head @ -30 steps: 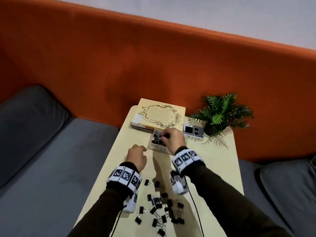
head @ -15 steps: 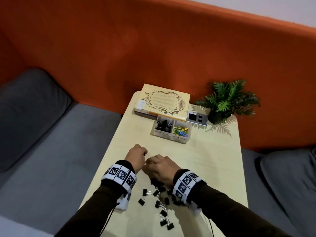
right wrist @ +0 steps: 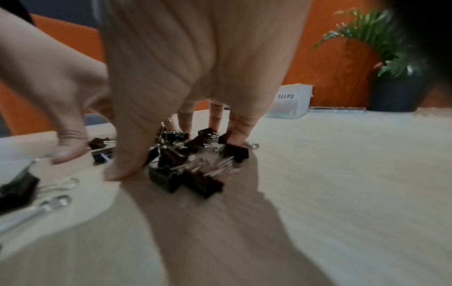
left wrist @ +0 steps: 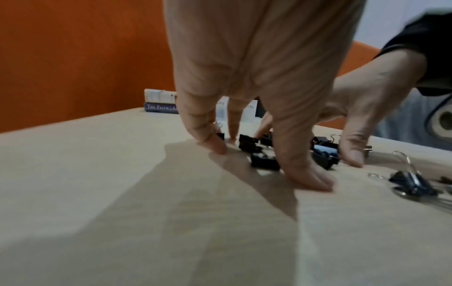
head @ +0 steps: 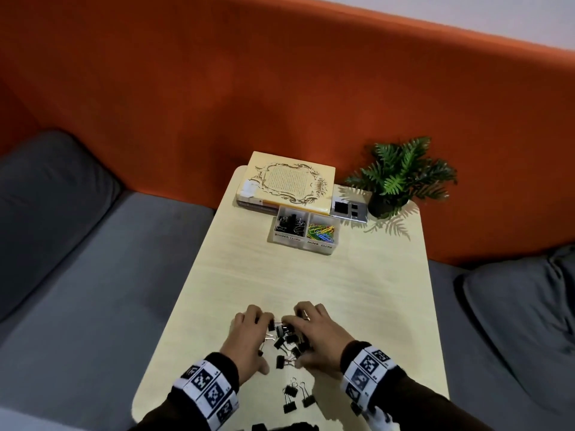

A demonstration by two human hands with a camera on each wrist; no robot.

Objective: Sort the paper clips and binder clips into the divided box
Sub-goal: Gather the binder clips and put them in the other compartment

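Both hands raked the loose binder clips together, the right hand back from the far organizer, left hand joining; fingers spread, gripping nothing yet.

Two arms in dark long sleeves. Each wrist carries a white band printed with black square code markers. A white camera housing sits under the right wrist. Left grip and right grip are bare.
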